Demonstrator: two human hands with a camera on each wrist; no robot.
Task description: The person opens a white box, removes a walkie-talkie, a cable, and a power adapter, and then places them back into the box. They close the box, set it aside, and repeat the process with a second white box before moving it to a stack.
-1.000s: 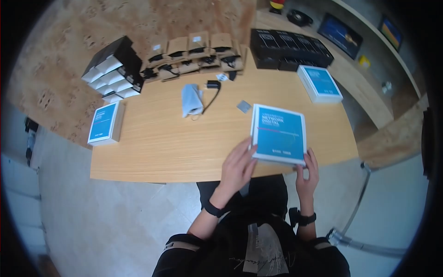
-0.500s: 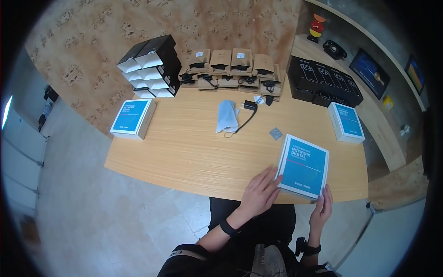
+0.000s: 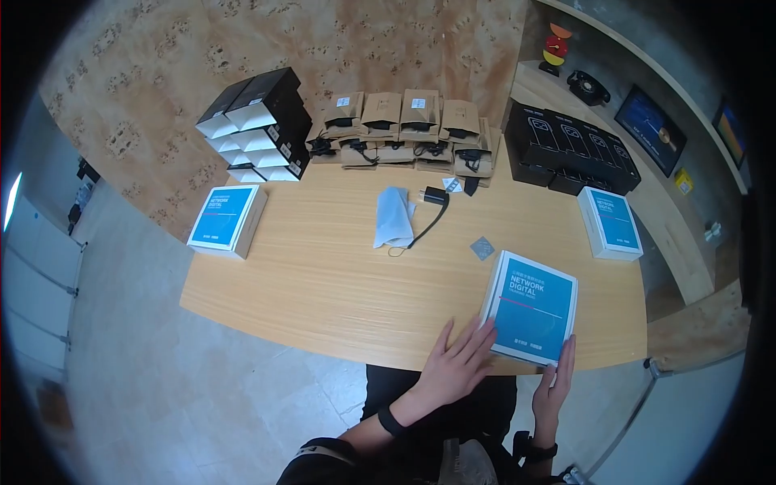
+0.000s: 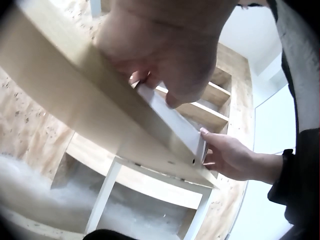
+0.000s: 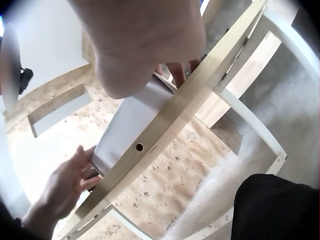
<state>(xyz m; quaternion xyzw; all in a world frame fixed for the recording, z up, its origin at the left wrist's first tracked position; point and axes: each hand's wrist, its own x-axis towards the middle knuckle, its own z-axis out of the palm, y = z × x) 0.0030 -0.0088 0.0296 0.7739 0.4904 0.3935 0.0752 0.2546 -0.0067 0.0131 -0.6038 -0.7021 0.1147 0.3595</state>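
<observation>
A white box with a blue lid printed "NETWORK DIGITAL" point(image 3: 529, 311) lies flat at the table's front edge, right of centre. My left hand point(image 3: 457, 364) touches its lower left corner, fingers extended and spread along the side. At the lower right corner my right hand point(image 3: 556, 384) rests straight fingers against the side. The left wrist view shows the right hand point(image 4: 230, 155) with its thumb at the box's plain white near face point(image 4: 172, 120). From the right wrist, the left hand point(image 5: 62, 185) appears at the opposite end of that face.
Two similar blue-lidded boxes stand at the table's left point(image 3: 226, 218) and right point(image 3: 610, 225). Mid-table are a grey-blue pouch point(image 3: 394, 218), a black plug with a cable point(image 3: 436, 196) and a small grey square point(image 3: 482, 248). Black boxes point(image 3: 263, 121) and kraft packets point(image 3: 420, 117) line the back.
The head view has swung, shifting the scene rightward and down. Relative to the table, the box has come slightly nearer the front edge, both hands staying at its near corners. The left fingers have spread.
</observation>
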